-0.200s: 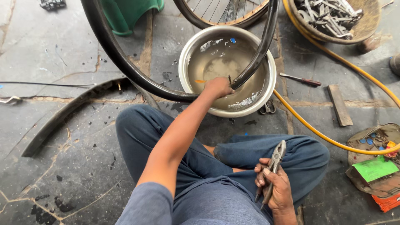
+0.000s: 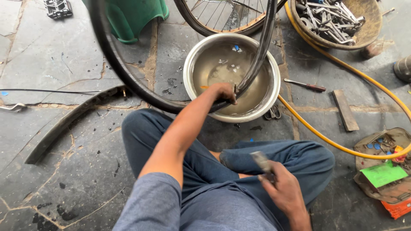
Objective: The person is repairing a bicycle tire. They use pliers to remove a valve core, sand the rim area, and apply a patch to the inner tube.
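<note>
Seated on the stone floor [image 2: 51, 64], the person's left hand [image 2: 222, 92] grips a black inner tube [image 2: 128, 81] dipped into the water-filled steel basin [image 2: 274, 92], seemingly mid leak-check, while the right hand [image 2: 284, 192] closes around a metal tool [image 2: 261, 161] above the lap.

1. Left arm: stretched forward and away from the body, elbow only slightly bent, forearm bare, grey-blue short sleeve at the shoulder.
2. Left hand [image 2: 223, 92]: knuckles up, fingers curled closed in a grip, wrist nearly straight.
3. Right arm: held close in, only wrist and lower forearm in view at the bottom edge.
4. Right hand [image 2: 284, 191]: over the right thigh, back toward the camera, fingers wrapped shut; motion-blurred.
5. Legs: folded, seated cross-legged, blue trousers.
</note>
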